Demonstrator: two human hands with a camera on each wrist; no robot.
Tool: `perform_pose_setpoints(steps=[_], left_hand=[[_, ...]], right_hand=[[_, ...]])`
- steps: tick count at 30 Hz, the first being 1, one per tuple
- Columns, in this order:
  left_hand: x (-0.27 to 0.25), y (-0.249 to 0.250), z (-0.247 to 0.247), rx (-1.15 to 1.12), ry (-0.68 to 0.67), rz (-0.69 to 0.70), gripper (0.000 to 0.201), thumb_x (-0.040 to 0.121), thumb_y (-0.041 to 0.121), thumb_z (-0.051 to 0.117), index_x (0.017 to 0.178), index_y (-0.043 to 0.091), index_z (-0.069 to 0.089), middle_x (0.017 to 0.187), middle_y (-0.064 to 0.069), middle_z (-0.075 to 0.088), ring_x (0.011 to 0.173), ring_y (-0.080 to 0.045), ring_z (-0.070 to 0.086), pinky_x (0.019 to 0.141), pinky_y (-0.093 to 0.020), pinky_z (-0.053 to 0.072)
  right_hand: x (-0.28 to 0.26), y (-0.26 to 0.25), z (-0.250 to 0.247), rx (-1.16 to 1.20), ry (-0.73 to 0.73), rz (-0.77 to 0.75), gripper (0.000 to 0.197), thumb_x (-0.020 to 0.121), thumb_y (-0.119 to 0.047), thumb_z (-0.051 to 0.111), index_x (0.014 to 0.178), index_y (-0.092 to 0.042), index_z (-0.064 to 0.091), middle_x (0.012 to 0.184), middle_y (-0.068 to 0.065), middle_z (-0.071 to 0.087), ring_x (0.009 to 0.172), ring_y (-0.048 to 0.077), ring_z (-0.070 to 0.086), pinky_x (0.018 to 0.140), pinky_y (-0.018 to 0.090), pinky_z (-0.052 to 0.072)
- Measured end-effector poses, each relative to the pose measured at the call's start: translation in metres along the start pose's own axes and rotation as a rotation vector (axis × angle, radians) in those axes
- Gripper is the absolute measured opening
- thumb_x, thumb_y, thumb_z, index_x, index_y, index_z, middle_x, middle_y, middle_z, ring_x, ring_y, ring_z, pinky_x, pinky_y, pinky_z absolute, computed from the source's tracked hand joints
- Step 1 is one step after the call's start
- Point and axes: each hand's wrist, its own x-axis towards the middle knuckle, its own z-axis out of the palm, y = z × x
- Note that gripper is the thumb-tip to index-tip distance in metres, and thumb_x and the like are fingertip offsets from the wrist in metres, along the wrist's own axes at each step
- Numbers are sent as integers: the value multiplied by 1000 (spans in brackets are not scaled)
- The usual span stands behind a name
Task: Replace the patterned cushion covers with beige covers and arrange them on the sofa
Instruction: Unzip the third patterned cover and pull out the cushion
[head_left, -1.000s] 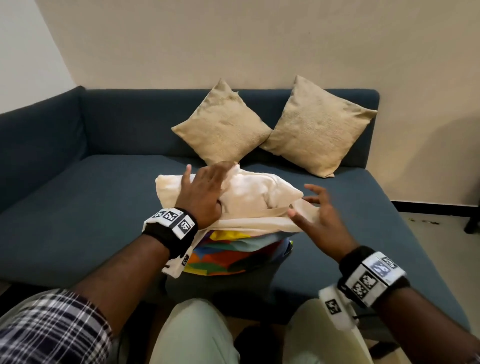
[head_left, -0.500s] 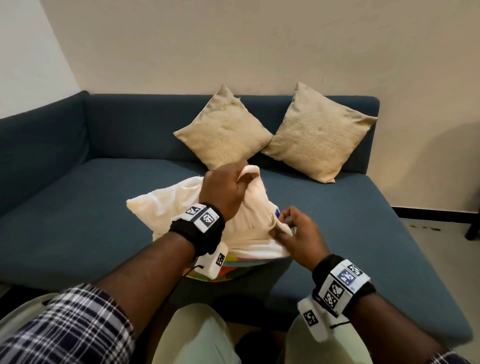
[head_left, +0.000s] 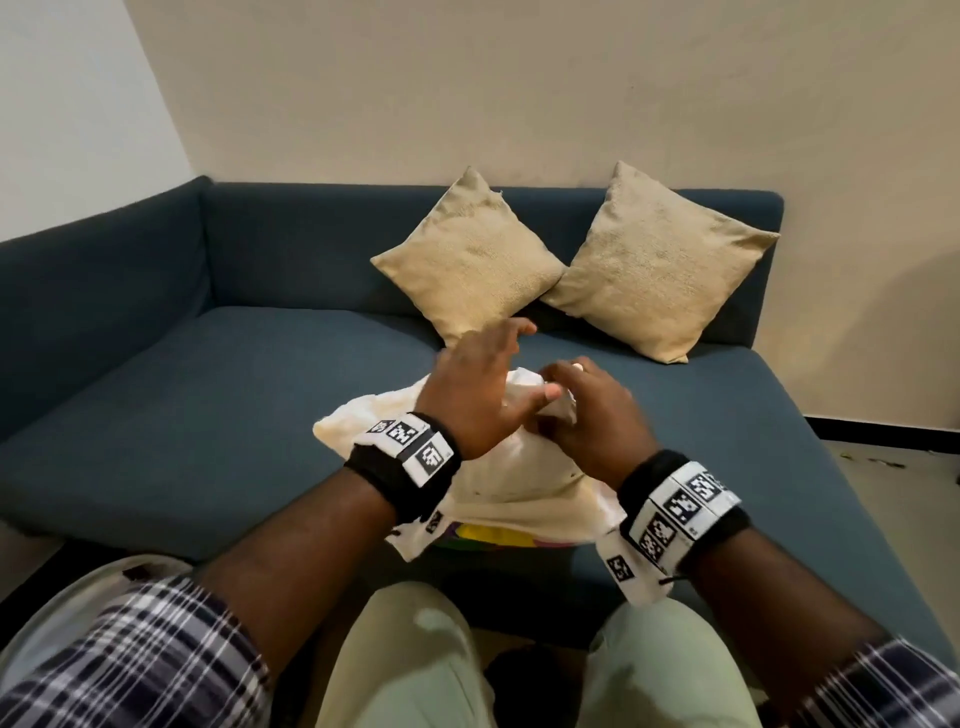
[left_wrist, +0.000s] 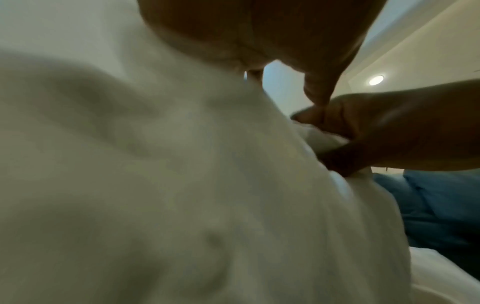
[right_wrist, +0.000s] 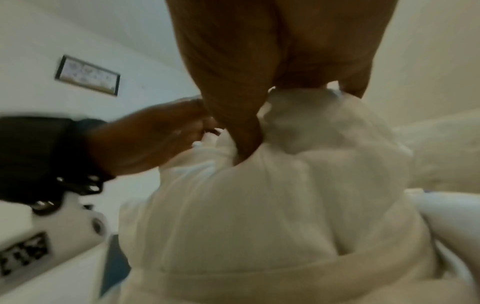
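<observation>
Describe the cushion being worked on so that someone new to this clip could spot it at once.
Start at the blue sofa. Two beige cushions, one on the left and one on the right, lean against its backrest. The one in question is the cream cushion at the seat's front edge, under both hands, lying rumpled on colourful patterned fabric.

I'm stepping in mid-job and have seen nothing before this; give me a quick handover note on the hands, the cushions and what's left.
Left hand: open, fingers spread over the cream fabric.
Right hand: pinching a bunch of that fabric.
The fabric lies on the sofa front edge, over a patterned cover peeking out beneath.
Done: two beige cushions stand against the backrest.
Left: sort out the cream piece and the patterned cover; whether another cushion remains can't be seen.
</observation>
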Motion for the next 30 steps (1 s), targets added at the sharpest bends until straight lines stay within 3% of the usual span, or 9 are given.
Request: perform_pose_setpoints(steps=[3, 6, 10, 14, 17, 19, 21, 26, 30], left_hand=[[-28, -29, -30, 387, 43, -270, 88, 60, 91, 53, 132, 42, 41, 127, 10, 57, 120, -21, 55, 108, -52, 36], [-61, -86, -44, 38, -75, -543, 103, 42, 80, 78, 129, 41, 41, 125, 10, 56, 114, -22, 59, 93, -45, 51], [-87, -109, -28, -318, 23, -458, 63, 66, 21, 90, 116, 26, 52, 107, 9, 62, 96, -11, 62, 72, -31, 49], [-91, -80, -21, -577, 199, -363, 53, 73, 4, 83, 108, 33, 57, 103, 14, 66, 90, -3, 63, 76, -35, 55], [-94, -67, -25, -654, 224, -274, 76, 74, 15, 87, 133, 39, 44, 127, 16, 56, 111, -7, 61, 87, -32, 57], [-98, -70, -29, -653, 200, -291, 110, 64, 29, 95, 147, 45, 24, 146, 15, 42, 126, -4, 52, 95, -27, 52], [-101, -80, -30, -662, 104, -327, 135, 50, 41, 99, 153, 45, 10, 158, 14, 28, 140, -7, 38, 109, -37, 42], [-96, -99, -17, -494, 73, -290, 141, 40, 59, 97, 155, 40, 16, 156, 15, 36, 144, -13, 38, 111, -55, 41], [-94, -110, -20, -137, 77, -400, 115, 61, 85, 60, 155, 41, 11, 163, 7, 24, 152, -23, 21, 117, -66, 19]], right_hand=[[4, 3, -5, -403, 156, 178, 41, 83, -42, 70, 121, -32, 60, 135, 1, 53, 126, 31, 45, 98, 48, 37], [3, -5, -7, -452, 143, 43, 75, 67, -35, 74, 138, -34, 48, 158, 4, 25, 148, 35, 15, 114, 56, 20], [9, -33, 4, -414, -143, -244, 114, 59, -55, 76, 154, -38, 15, 164, -6, 15, 151, 23, 16, 117, 52, 14], [25, -51, 17, -482, -195, -231, 134, 50, -72, 79, 156, -38, 4, 162, -1, 26, 143, 26, 36, 111, 53, 27], [30, -51, 14, -407, -98, -176, 89, 71, -58, 77, 148, -40, 34, 128, 2, 65, 112, 28, 64, 85, 40, 45], [27, -46, 5, -288, 70, -196, 44, 82, -45, 71, 124, -38, 61, 106, -2, 73, 99, 27, 67, 75, 36, 48], [24, -43, -10, -88, 191, -175, 23, 82, -45, 68, 102, -33, 68, 92, -5, 73, 88, 24, 68, 72, 39, 52], [24, -38, -42, 428, 202, -198, 20, 80, -25, 82, 96, -30, 72, 92, -7, 75, 87, 16, 70, 75, 41, 57], [16, -25, -48, 594, 186, -228, 24, 79, -4, 82, 102, -6, 74, 98, 6, 76, 93, 18, 72, 78, 36, 57]])
